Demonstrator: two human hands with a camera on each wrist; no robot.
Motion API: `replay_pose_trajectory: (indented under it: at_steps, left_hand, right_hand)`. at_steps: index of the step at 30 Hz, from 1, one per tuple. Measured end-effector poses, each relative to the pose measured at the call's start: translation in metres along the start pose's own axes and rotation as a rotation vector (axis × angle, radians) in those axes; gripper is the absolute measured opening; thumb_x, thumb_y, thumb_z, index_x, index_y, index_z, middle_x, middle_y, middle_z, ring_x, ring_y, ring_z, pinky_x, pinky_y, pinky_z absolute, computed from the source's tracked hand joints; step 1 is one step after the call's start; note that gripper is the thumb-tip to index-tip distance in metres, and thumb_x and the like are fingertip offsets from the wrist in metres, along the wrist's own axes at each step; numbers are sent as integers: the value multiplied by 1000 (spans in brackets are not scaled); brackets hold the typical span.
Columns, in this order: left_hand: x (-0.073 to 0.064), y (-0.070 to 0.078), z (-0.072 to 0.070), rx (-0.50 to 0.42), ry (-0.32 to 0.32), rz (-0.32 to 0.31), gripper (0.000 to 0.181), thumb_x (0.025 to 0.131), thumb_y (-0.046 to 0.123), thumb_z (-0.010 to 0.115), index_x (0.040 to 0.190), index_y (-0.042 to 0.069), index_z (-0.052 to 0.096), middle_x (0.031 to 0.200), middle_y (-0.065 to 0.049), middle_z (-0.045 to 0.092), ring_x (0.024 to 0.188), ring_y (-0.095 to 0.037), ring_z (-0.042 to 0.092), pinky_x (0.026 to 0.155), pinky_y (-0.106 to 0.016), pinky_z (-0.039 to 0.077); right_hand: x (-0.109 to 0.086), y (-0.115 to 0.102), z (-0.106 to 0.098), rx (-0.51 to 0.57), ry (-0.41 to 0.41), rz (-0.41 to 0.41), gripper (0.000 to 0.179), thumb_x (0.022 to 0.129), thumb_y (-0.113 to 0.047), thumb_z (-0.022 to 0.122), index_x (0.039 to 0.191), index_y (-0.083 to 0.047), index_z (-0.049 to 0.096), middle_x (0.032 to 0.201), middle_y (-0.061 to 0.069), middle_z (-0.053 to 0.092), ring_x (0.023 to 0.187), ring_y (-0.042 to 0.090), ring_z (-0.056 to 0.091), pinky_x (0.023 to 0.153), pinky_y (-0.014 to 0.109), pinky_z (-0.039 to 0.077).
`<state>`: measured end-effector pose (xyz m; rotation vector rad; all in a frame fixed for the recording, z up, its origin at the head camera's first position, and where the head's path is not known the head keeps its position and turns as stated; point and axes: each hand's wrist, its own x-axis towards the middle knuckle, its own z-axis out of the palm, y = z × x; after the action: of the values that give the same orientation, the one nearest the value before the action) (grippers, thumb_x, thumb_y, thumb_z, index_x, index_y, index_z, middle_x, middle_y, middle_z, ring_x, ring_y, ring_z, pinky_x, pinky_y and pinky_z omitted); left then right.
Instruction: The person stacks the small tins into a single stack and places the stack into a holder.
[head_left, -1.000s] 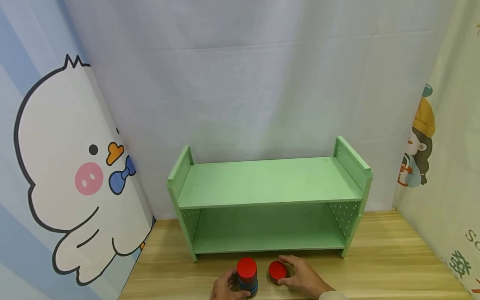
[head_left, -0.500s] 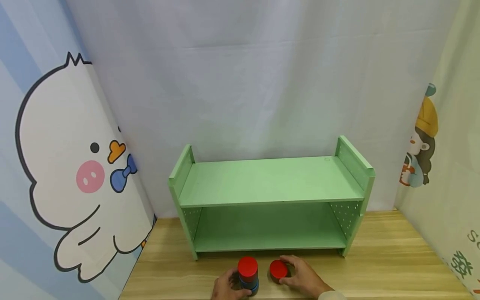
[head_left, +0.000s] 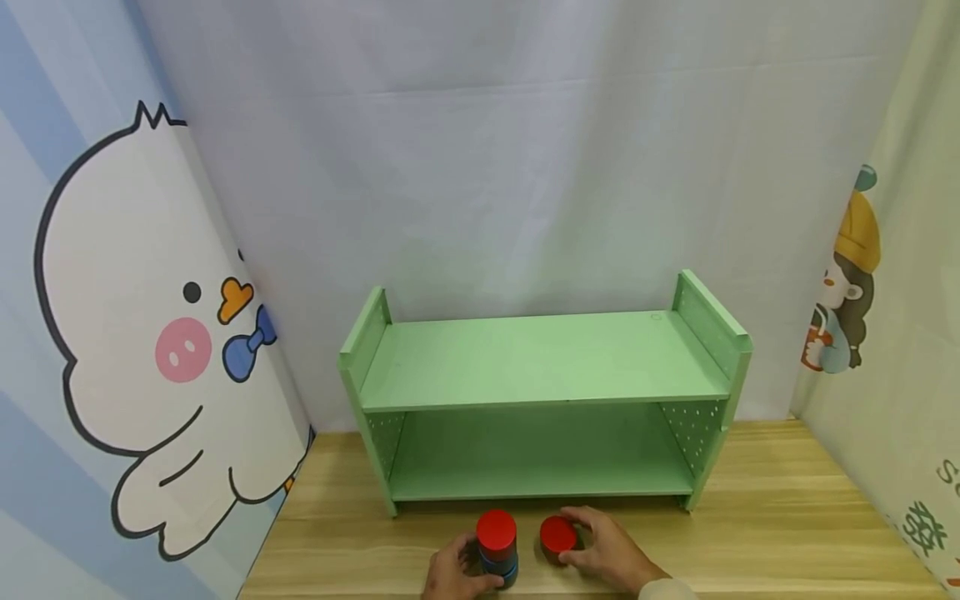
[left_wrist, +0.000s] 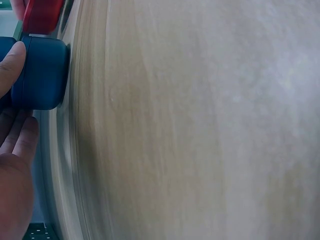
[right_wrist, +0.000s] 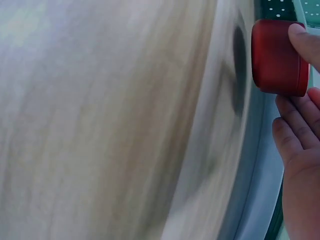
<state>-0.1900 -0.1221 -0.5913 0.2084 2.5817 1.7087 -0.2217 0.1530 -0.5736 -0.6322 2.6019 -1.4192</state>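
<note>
My left hand grips a blue round tin, its thumb at the near side and fingers around the far left. A red-topped round piece stands upright on the blue one. In the left wrist view the thumb presses the blue tin from above, with fingers below it. To the right, my right hand holds a short red round tin between thumb and fingers. The right wrist view shows that red tin from the side, close over the tabletop. A narrow gap separates the stack and the red tin.
A green two-tier shelf stands on the wooden table just behind both hands. A plain pale curtain hangs behind it. Printed cloths with a cartoon bird and a cartoon figure flank the table.
The head view has shifted slightly, so the shelf and hands appear a little higher and further right. Both hands keep the same hold on their tins.
</note>
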Motion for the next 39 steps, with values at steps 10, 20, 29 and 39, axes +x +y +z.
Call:
replay_pose_trajectory:
  at_steps: [10,20,29,39]
  left_hand:
    - [0,2,-1,-10,-5,-14,61,67,10,93,116,-8,63,110,-26,69,99,-42,68,83,-47,61]
    - [-1,2,0,-6,3,-11,60,67,9,93,116,-9,63,109,-26,69,99,-41,68,81,-44,62]
    - [-1,2,1,-21,-3,1,60,68,8,93,116,-10,63,109,-25,69,98,-41,68,81,-44,62]
    - [-1,0,1,-31,-1,5,59,67,6,92,115,-10,63,109,-25,69,99,-41,68,82,-44,61]
  right_hand:
    - [1,-5,-6,-43,30,-57,62,78,-17,88,126,11,60,124,25,63,114,44,60,96,55,53]
    - [6,-13,-13,-10,22,-99,61,79,-16,86,125,14,60,124,27,63,114,47,60,95,57,52]
    - [7,-28,-17,-39,18,-119,61,82,-24,85,128,9,61,124,21,65,113,43,61,95,57,53]
    - [10,-41,-21,-99,36,-139,61,82,-27,84,128,6,62,126,19,65,118,42,59,98,55,52]
